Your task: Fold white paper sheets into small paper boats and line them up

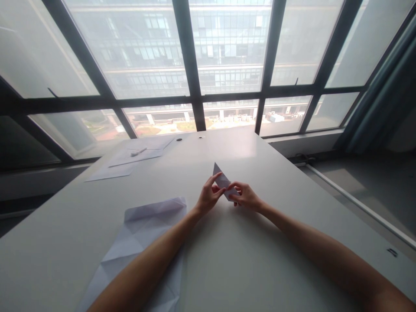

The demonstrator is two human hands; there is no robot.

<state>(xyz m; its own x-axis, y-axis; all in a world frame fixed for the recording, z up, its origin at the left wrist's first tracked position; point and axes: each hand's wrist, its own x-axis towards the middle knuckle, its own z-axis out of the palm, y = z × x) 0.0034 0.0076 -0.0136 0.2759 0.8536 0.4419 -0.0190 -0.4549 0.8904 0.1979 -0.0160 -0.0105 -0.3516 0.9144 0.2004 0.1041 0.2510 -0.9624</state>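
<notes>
A small folded piece of white paper (222,180) with a pointed tip is held up above the white table (260,260). My left hand (210,193) grips its left side, thumb and fingers closed on it. Fingers of my right hand (243,195) pinch its lower right end. The fingertips hide parts of the folds. Under and beside my left forearm lies a larger white sheet (143,229), marked with creases and with its far edge turned up.
Several flat white sheets (120,170) lie at the far left, a white pen-like object (139,152) on top. Two small round holes (179,140) are near the table's far edge. Large windows (227,52) stand behind; a curtain (383,86) hangs at right.
</notes>
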